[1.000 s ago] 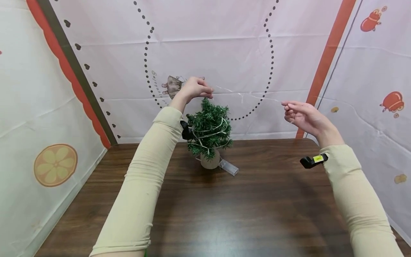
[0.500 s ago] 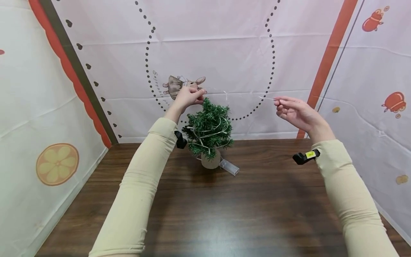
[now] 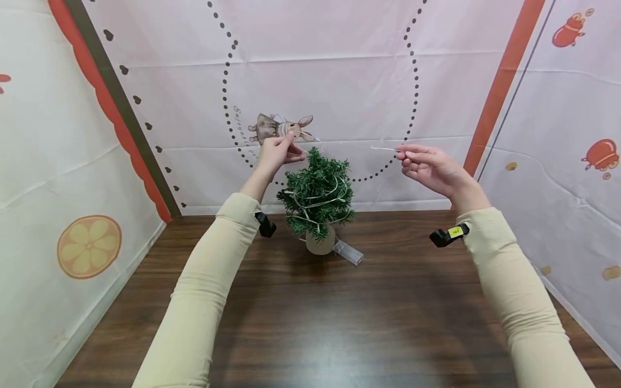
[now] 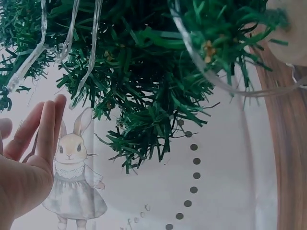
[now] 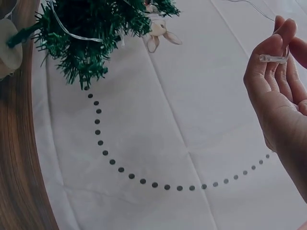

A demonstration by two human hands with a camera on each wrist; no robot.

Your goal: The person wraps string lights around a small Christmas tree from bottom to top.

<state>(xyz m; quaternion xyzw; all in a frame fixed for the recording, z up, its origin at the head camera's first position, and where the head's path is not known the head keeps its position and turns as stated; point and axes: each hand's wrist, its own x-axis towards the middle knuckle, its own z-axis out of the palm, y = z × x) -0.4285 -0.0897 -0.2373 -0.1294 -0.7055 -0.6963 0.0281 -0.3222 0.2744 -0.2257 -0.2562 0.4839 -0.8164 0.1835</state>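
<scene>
A small green artificial Christmas tree stands on the table in a pale round base, a clear string-light wire looped round its branches. My left hand is at the left of the treetop, thumb raised apart from the fingers. In the left wrist view those fingers look straight, just beside the branches. My right hand, to the right of the tree and above the table, pinches the loose end of the string light. A small clear bulb on this end shows against the fingers in the right wrist view.
A clear battery box lies on the brown wooden table by the tree's base. Behind the tree hangs a pale printed cloth with a rabbit figure; similar cloths close off both sides.
My right hand has moved left, toward the tree, with the wire end. The left hand has moved left and down from above the treetop, its thumb and fingers parting.
</scene>
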